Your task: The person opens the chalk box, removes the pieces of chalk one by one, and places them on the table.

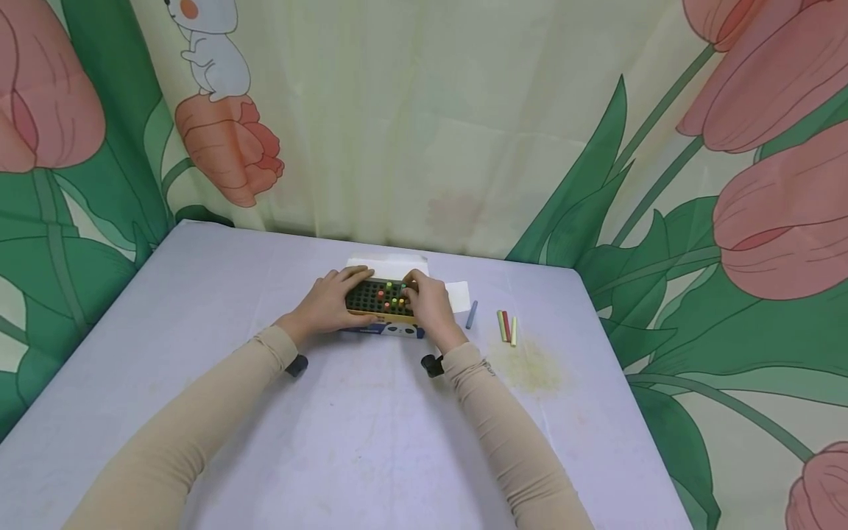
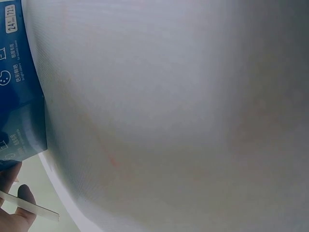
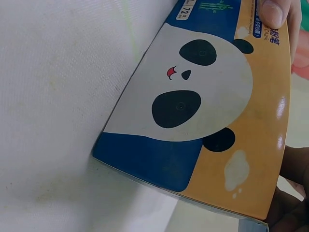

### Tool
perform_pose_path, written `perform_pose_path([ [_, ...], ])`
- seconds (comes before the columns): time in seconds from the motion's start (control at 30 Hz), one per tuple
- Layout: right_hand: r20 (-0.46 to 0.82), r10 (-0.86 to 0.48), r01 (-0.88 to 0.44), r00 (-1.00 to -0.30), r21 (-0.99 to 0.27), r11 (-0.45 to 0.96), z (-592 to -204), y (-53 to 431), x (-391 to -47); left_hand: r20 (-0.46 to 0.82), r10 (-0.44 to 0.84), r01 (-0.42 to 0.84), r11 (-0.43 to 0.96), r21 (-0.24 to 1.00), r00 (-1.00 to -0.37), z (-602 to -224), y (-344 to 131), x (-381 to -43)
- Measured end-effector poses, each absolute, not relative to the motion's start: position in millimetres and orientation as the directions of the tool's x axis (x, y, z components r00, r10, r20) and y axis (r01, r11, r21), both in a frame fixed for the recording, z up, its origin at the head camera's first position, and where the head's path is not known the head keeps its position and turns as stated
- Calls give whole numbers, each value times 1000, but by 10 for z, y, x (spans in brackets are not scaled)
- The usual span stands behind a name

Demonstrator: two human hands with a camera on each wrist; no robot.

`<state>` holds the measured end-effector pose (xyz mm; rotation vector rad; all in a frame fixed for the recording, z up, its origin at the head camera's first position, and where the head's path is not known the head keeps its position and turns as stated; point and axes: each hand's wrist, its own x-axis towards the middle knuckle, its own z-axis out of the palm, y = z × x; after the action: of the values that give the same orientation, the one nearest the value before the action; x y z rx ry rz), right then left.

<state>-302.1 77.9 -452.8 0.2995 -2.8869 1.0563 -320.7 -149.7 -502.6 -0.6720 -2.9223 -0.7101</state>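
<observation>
A chalk box (image 1: 400,330) with a panda on its front lies on the table, showing a black grid of holes (image 1: 361,296) with several colored chalk sticks standing in it. My left hand (image 1: 329,300) grips the box's left end, thumb (image 3: 272,12) on the yellow front and fingers at the far edge. Over the grid's right part, my right hand (image 1: 430,303) has its thumb and fingertips drawn together at a teal chalk stick (image 1: 403,286). The fingers partly hide that stick. The left wrist view shows the blue side of the box.
Right of the box lie a blue-grey chalk stick (image 1: 472,315), a red chalk stick (image 1: 506,326) and two pale yellow-green ones. A white flap (image 1: 387,263) stands behind the box, and a white piece (image 1: 458,296) shows at its right. A white cloth covers the table (image 1: 371,442).
</observation>
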Motion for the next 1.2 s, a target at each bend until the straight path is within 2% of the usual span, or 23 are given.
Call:
perform_pose_path([
  [0.97, 167, -161, -232, -973, -667, 708, -4587, 813, -3065, 183, 400, 439, 789, 430, -898, -5035, -1497, -3205],
  [1.2, 164, -137, -213, -977, -721, 660, -4586, 810, -3069, 183, 400, 439, 788, 432, -898, -5031, -1500, -3203],
])
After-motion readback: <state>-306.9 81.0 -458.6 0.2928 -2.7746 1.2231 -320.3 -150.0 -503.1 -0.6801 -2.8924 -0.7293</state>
